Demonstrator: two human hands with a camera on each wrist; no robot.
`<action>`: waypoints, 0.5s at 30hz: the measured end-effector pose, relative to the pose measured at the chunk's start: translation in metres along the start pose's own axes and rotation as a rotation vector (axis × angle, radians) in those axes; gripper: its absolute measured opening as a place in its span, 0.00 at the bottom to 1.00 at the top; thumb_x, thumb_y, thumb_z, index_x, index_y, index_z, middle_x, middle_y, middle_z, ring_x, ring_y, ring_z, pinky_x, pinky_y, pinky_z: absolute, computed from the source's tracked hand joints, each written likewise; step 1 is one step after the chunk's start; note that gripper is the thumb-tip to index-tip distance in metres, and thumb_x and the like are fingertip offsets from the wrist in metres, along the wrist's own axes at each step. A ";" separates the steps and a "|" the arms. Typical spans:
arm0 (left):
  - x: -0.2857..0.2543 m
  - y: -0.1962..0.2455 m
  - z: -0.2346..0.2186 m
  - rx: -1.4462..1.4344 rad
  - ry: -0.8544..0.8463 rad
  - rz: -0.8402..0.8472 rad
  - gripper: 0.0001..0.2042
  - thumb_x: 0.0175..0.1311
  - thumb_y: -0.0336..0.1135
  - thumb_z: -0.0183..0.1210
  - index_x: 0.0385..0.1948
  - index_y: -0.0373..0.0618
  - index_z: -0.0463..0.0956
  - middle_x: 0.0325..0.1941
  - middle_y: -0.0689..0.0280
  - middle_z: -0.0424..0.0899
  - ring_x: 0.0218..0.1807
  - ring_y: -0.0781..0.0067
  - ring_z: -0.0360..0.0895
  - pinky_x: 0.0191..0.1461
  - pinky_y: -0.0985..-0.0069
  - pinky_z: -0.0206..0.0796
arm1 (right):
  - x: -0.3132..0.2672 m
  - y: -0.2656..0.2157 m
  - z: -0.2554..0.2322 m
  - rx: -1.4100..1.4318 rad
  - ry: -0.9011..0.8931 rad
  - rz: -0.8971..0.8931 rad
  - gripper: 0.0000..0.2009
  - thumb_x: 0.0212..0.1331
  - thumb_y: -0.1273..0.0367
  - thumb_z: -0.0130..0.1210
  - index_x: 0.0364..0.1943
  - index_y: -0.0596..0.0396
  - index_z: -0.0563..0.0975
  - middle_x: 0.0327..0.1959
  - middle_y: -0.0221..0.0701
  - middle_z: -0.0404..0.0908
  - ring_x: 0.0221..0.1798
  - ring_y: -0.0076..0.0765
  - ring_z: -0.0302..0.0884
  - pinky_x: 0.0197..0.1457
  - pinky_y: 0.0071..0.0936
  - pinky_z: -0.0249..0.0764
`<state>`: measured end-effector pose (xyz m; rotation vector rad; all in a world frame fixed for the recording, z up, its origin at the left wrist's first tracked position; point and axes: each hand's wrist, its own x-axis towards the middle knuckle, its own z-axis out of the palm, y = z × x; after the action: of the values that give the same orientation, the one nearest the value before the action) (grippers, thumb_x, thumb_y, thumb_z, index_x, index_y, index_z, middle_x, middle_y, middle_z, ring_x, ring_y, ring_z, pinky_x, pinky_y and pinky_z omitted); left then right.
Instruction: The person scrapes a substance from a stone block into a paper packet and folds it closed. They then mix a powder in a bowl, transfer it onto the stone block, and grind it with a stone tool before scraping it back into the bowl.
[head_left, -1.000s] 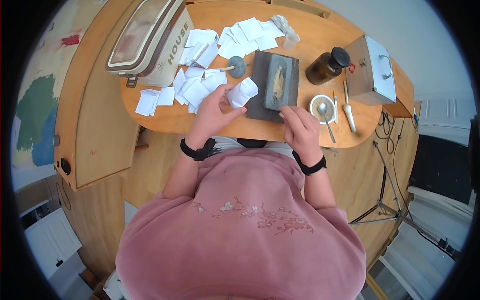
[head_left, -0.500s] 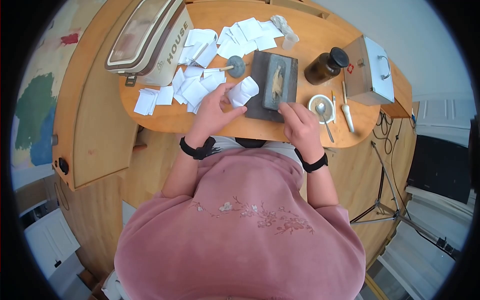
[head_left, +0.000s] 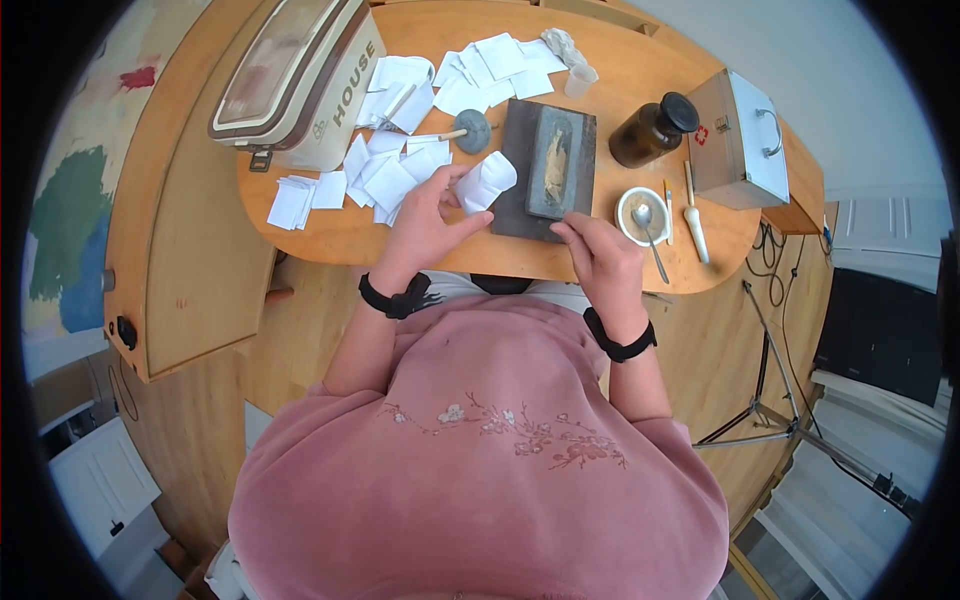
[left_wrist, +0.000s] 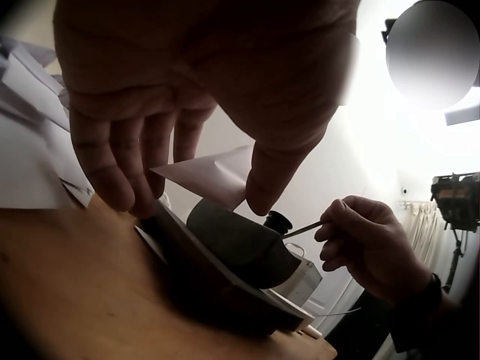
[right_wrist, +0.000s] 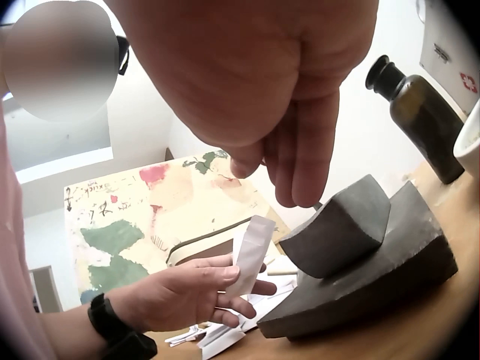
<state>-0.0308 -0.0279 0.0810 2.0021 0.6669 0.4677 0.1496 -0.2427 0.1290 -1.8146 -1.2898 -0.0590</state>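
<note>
My left hand (head_left: 430,220) holds a folded white paper (head_left: 487,180) between thumb and fingers, beside a dark board (head_left: 514,150). On that board lies a grey stone slab (head_left: 577,150) with a streak of tan powder (head_left: 553,172) along its top. At the slab's near end, my right hand (head_left: 606,262) pinches a thin rod-like tool (left_wrist: 302,229) between thumb and forefinger. The left wrist view shows this tool reaching toward the slab; its far tip is hidden there behind the slab.
Loose white paper sheets (head_left: 392,185) and a grey disc with a wooden handle (head_left: 472,131) lie to the left. A lidded HOUSE box (head_left: 350,110) stands behind. At right are a white bowl (head_left: 625,230) with a spoon (head_left: 655,250), a brown bottle (head_left: 640,140) and a metal case (head_left: 755,150).
My right hand has drawn back slightly toward my body from the slab's near end. The left hand stays nearly still with the paper.
</note>
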 end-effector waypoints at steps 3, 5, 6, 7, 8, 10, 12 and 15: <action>0.000 -0.001 0.000 -0.010 0.010 0.015 0.34 0.64 0.39 0.83 0.69 0.41 0.78 0.50 0.58 0.93 0.45 0.71 0.89 0.48 0.72 0.79 | 0.004 -0.006 -0.006 -0.071 0.008 -0.148 0.09 0.61 0.72 0.78 0.43 0.58 0.88 0.32 0.37 0.87 0.33 0.46 0.87 0.34 0.38 0.78; 0.000 -0.001 -0.001 0.005 0.011 0.007 0.34 0.63 0.39 0.83 0.69 0.41 0.78 0.51 0.58 0.92 0.45 0.71 0.89 0.48 0.72 0.80 | 0.004 -0.007 -0.006 -0.089 0.004 -0.181 0.10 0.60 0.72 0.78 0.43 0.57 0.89 0.32 0.35 0.85 0.32 0.46 0.85 0.34 0.39 0.77; 0.000 -0.001 -0.001 0.006 0.011 0.005 0.34 0.63 0.39 0.83 0.69 0.41 0.78 0.51 0.58 0.92 0.45 0.71 0.89 0.48 0.72 0.80 | 0.005 -0.005 -0.003 -0.140 0.006 -0.206 0.11 0.59 0.72 0.78 0.43 0.57 0.89 0.32 0.33 0.83 0.33 0.44 0.82 0.35 0.40 0.75; 0.000 -0.001 -0.001 0.008 0.009 -0.013 0.34 0.63 0.39 0.83 0.69 0.41 0.78 0.51 0.58 0.92 0.46 0.71 0.89 0.48 0.72 0.80 | 0.007 -0.002 0.000 -0.192 0.008 -0.231 0.11 0.59 0.72 0.78 0.44 0.56 0.89 0.32 0.32 0.81 0.34 0.43 0.80 0.37 0.41 0.74; 0.000 -0.001 0.000 0.008 0.003 -0.029 0.34 0.64 0.39 0.83 0.69 0.41 0.78 0.51 0.57 0.92 0.46 0.70 0.88 0.49 0.72 0.80 | 0.008 0.005 0.005 -0.194 0.008 -0.226 0.11 0.59 0.72 0.78 0.44 0.56 0.89 0.32 0.32 0.81 0.34 0.43 0.80 0.37 0.41 0.74; 0.001 0.000 0.001 -0.002 0.001 -0.022 0.34 0.63 0.39 0.83 0.69 0.41 0.78 0.52 0.57 0.92 0.47 0.70 0.88 0.49 0.71 0.80 | 0.013 0.025 0.020 -0.248 0.012 -0.259 0.13 0.59 0.71 0.78 0.46 0.57 0.89 0.33 0.30 0.78 0.35 0.42 0.77 0.40 0.42 0.72; 0.003 0.003 -0.004 -0.004 0.007 -0.016 0.34 0.63 0.39 0.83 0.69 0.42 0.78 0.52 0.57 0.92 0.47 0.70 0.88 0.49 0.71 0.80 | 0.014 0.035 0.027 -0.265 0.035 -0.274 0.13 0.60 0.71 0.78 0.48 0.57 0.89 0.33 0.30 0.78 0.36 0.42 0.76 0.40 0.42 0.72; 0.004 0.012 -0.009 0.020 -0.002 -0.028 0.33 0.63 0.38 0.82 0.69 0.42 0.79 0.52 0.59 0.92 0.47 0.70 0.87 0.51 0.69 0.79 | 0.014 0.043 0.030 -0.287 0.067 -0.313 0.15 0.60 0.72 0.78 0.50 0.57 0.89 0.34 0.29 0.77 0.36 0.41 0.76 0.40 0.41 0.71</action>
<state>-0.0293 -0.0241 0.0960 2.0095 0.6999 0.4441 0.1771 -0.2153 0.0912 -1.8101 -1.5697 -0.4943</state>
